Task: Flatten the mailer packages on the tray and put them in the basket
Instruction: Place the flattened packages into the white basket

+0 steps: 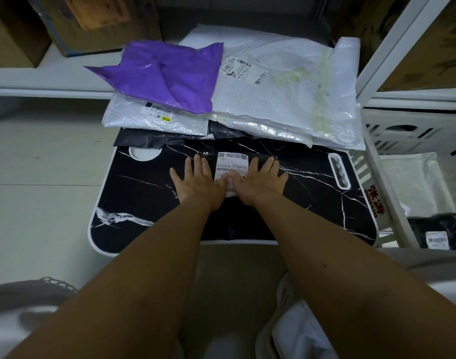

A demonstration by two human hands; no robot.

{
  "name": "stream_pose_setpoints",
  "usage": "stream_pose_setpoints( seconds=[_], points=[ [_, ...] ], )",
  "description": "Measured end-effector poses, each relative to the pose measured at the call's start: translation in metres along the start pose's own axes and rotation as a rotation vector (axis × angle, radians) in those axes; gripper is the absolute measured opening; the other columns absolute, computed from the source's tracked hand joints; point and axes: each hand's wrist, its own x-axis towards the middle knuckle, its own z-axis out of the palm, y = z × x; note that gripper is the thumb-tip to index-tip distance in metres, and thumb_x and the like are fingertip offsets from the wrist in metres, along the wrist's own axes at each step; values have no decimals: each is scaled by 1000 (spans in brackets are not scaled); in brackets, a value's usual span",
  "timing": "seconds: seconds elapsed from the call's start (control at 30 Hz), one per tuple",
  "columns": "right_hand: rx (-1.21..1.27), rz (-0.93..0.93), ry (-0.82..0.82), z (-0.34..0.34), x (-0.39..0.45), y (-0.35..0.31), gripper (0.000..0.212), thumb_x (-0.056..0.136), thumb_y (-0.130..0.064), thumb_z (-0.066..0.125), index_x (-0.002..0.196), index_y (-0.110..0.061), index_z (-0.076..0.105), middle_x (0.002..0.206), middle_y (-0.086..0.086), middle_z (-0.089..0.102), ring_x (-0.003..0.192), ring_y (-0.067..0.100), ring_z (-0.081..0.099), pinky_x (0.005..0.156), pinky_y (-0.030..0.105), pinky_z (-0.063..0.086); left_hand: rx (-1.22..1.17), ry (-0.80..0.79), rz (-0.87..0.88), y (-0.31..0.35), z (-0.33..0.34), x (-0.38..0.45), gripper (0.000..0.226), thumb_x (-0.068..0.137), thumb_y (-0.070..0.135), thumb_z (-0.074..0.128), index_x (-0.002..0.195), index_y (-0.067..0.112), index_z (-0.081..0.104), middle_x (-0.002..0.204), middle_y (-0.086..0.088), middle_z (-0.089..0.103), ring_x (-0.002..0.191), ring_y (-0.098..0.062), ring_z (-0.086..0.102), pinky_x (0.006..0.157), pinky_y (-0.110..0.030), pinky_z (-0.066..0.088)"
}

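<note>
A black mailer with a white shipping label lies flat in the middle of the black marble-pattern tray. My left hand and my right hand both press on it with spread, straight fingers, thumbs meeting over the label. At the tray's far edge lies a pile of mailers: a purple one on a small white one, a large white one, and a crumpled black one beneath. The white basket stands to the right, holding a white mailer and a black one.
Cardboard boxes stand on a low white shelf behind the pile. A white shelf frame rises at the right above the basket. Pale tiled floor lies to the left of the tray. My knees are below the tray's near edge.
</note>
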Motion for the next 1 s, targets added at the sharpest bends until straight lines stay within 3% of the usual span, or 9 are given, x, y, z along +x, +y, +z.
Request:
stream_pose_setpoints(
  seconds=[0.13,0.3,0.53,0.67,0.77,0.87,1.0],
  points=[
    [-23,-1,213,-2,-16,-1,53,104,-42,21,152,-20,21,160,18,11,148,33,-1,115,59,7,3,20,-23,-6,-3,-18,64,98,53,4,153,21,-5,160,-5,-10,147,-23,-14,115,-58,-4],
    [70,-82,256,0,-49,0,59,96,-32,47,149,-20,24,160,14,11,148,30,1,116,58,8,-55,146,37,-1,-1,-43,63,101,46,11,153,14,-5,160,-5,-11,147,-21,-11,118,-49,0],
    [117,-144,273,38,-95,15,53,103,-37,30,153,-26,16,163,6,2,149,25,-5,118,51,6,-166,196,288,12,41,-84,61,103,41,12,151,10,-8,159,-8,-15,147,-21,-14,121,-37,2],
    [120,-204,248,55,-99,28,53,105,-37,22,155,-24,9,163,5,-1,150,23,-5,121,45,5,-144,186,316,11,59,-91,70,89,48,-15,148,10,-13,158,-9,-16,147,-21,-15,121,-35,-2],
    [129,-228,217,55,-96,31,54,104,-39,21,155,-25,9,163,5,0,150,22,-4,121,44,5,-152,145,281,8,57,-95,58,102,41,4,151,14,-11,158,-9,-17,147,-21,-15,120,-36,-5],
    [117,-217,208,55,-94,30,54,104,-39,22,154,-25,11,163,7,3,150,22,-2,121,45,4,-116,121,276,7,51,-95,58,103,40,8,151,17,-13,158,-12,-17,147,-23,-15,119,-37,-6],
    [47,-188,279,48,-93,22,47,102,-37,30,145,-21,34,155,12,27,146,27,16,119,47,13,-115,123,246,9,48,-90,58,102,42,12,153,18,-3,160,-13,-3,148,-25,-1,120,-38,7]
  ],
)
